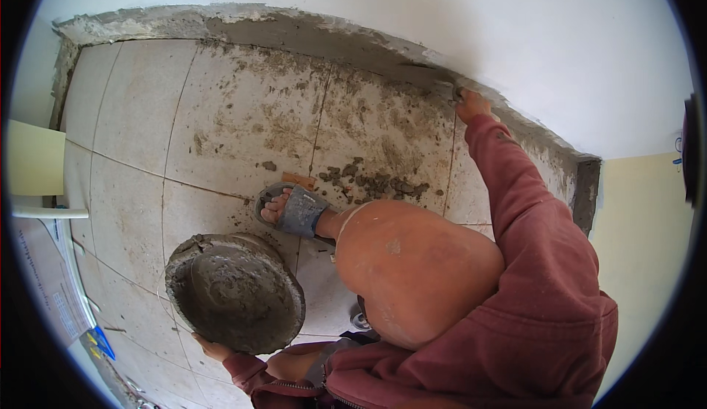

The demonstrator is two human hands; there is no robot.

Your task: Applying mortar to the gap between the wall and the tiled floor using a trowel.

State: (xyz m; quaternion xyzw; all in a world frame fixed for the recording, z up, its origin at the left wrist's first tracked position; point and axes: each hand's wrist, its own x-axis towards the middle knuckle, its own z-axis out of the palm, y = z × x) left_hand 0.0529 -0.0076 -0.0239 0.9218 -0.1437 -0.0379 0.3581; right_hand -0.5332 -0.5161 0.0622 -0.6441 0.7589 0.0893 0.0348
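the right hand (475, 105) has its fingers curled around a mostly hidden tool (459, 93) at the cement strip (317, 37) along the wall (530, 48). the left hand (210, 347) touches a bowl (297, 291) of wet cement (239, 284); its fingers' opening, i cannot tell.

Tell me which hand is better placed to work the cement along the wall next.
Likely the right hand: it is at the cement strip, while the left hand is by the basin.
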